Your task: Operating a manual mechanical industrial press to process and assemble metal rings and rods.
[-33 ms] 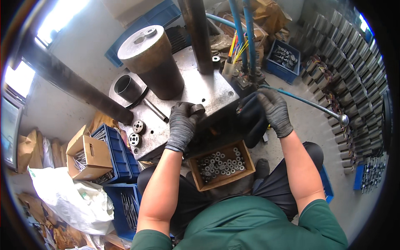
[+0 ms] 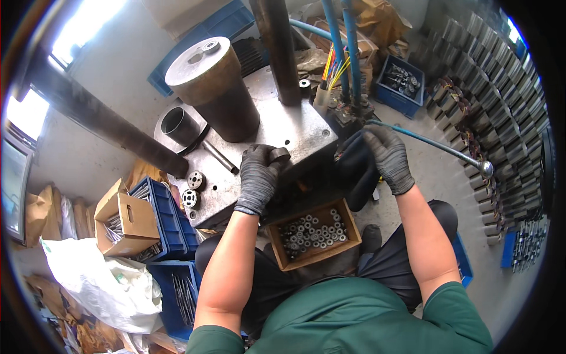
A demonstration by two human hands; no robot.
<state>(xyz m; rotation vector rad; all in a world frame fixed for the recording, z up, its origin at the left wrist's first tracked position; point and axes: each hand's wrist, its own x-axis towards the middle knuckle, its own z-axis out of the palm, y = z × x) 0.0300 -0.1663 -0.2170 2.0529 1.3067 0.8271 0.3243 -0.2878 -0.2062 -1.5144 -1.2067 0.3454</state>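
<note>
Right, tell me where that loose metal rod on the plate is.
The loose metal rod lies left of centre in the head view, on the metal plate, between the open metal cup and the gloved left hand.

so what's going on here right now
The person's gloved left hand holds a dark metal ring by the edge of a steel plate, where a metal rod and two perforated discs lie. The right hand is at a black item, its grip hard to make out. Below, an open box holds small metal rings.

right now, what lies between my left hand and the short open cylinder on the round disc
A metal rod, lying on the plate; the head view shows it.
</note>
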